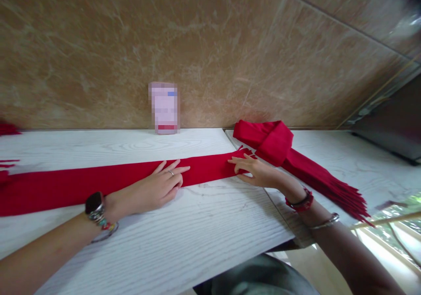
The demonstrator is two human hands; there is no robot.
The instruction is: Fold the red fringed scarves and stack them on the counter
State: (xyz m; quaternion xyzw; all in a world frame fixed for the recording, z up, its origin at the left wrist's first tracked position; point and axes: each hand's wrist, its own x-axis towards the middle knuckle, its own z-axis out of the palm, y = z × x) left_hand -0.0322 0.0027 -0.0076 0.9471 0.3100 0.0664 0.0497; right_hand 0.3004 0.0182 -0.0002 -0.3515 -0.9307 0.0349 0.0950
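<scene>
A long red scarf lies stretched flat across the table, running from the left edge of the view to its fringed end near the middle right. My left hand rests on the scarf with its fingers spread, a ring on one finger. Near the fringed end, my right hand touches the cloth, fingers apart and pointing left; nothing shows gripped in it. To the right of that hand lies a second red scarf, folded over at its top, with its fringe spreading toward the lower right.
A blurred-out pinkish card or phone leans against the brown marbled wall. The white wood-grain table has a seam at right. More red fringe shows at far left. A dark box-like object stands at far right.
</scene>
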